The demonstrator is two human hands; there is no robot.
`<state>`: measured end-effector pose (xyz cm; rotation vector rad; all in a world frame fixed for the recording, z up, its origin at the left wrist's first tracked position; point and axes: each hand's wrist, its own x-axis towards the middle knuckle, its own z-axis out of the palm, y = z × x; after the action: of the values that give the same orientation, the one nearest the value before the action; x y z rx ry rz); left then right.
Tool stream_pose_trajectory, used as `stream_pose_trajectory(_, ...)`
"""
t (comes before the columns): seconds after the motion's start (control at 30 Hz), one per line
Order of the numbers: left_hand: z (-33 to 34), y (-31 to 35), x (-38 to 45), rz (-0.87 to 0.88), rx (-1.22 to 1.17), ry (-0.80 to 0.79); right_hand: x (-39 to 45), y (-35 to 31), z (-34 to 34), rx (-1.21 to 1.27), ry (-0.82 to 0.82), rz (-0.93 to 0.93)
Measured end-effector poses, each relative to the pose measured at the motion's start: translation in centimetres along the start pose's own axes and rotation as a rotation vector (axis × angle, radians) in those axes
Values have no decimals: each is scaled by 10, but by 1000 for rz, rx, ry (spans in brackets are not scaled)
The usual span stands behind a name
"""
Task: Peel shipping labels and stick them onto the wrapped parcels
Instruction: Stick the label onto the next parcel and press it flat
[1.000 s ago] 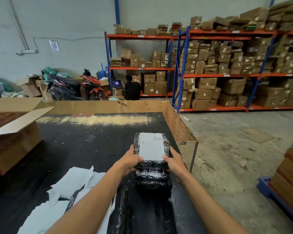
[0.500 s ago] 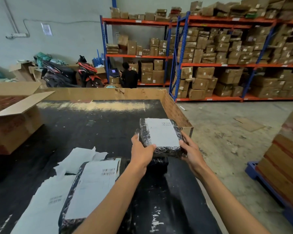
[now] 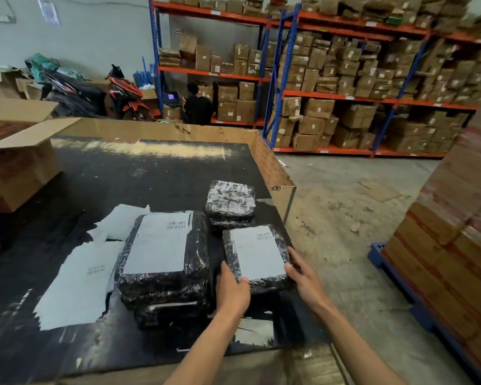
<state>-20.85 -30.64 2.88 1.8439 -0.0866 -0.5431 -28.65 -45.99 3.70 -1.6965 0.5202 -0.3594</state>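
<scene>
I hold a small black-wrapped parcel point(image 3: 257, 255) with a white shipping label on top, near the table's right front. My left hand point(image 3: 232, 287) grips its near left corner and my right hand point(image 3: 303, 276) grips its right side. To its left stands a stack of larger black parcels point(image 3: 164, 262), the top one labelled. Behind it sits an unlabelled small stack of wrapped parcels point(image 3: 231, 202). White label sheets point(image 3: 78, 282) lie on the black table point(image 3: 117, 179) at the left.
An open cardboard box point(image 3: 17, 162) stands at the table's left. A cardboard wall point(image 3: 272, 168) edges the table's back and right. A blue pallet with stacked boxes point(image 3: 450, 245) is on the floor at right. Shelving with cartons, a scooter and a seated person are beyond.
My hands have carried the labelled small parcel off its stack, toward me and to the right. The view has tilted down, showing the larger stack and sheets.
</scene>
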Motion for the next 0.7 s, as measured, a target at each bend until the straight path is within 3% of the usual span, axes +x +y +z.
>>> stream_pose_trajectory(0.27,-2,-24,-16,-28,127,-10,-10,50,5,-144,-52,93)
stream_pose_trajectory(0.43,8,-10,-21,-18,171,21,-6,37,-2,-296,-118,95)
stream_pose_trajectory(0.53,7,11,-29,122,174,29,-2,24,-7,-433,-91,20)
stream_pose_trajectory(0.7,-16,66,-50,442,169,54,5,-30,3,-225,11,-174)
